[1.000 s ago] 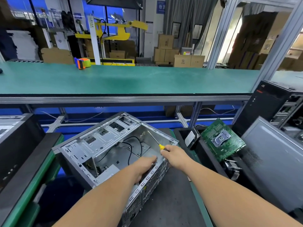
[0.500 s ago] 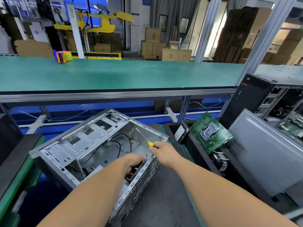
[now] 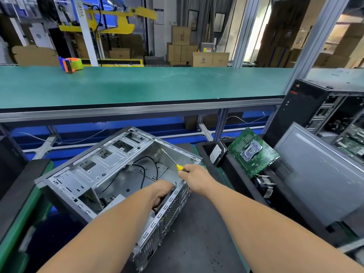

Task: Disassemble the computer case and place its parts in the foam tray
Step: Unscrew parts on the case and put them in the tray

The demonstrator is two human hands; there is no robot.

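An open grey metal computer case [image 3: 102,170] lies on its side on the dark mat, its inside nearly bare with black cables. My left hand [image 3: 161,192] reaches inside, by the perforated rear panel, fingers curled round a dark part there. My right hand [image 3: 197,178] grips a yellow-handled screwdriver [image 3: 178,166] at the case's top edge, its shaft pointing into the case. To the right stands the black foam tray [image 3: 234,174], holding a green motherboard [image 3: 253,152], a hard drive [image 3: 216,154] and a finned heatsink [image 3: 265,185].
A grey side panel [image 3: 319,174] leans at the tray's right. Another black computer case [image 3: 323,111] stands behind it. A green workbench [image 3: 137,85] runs across above, with an orange and green tape dispenser [image 3: 71,64] on it. A dark block [image 3: 17,182] sits at left.
Both hands stay where they were on the case: the left inside by the rear panel, the right holding the screwdriver. The camera has shifted, so the scene sits slightly lower and left.
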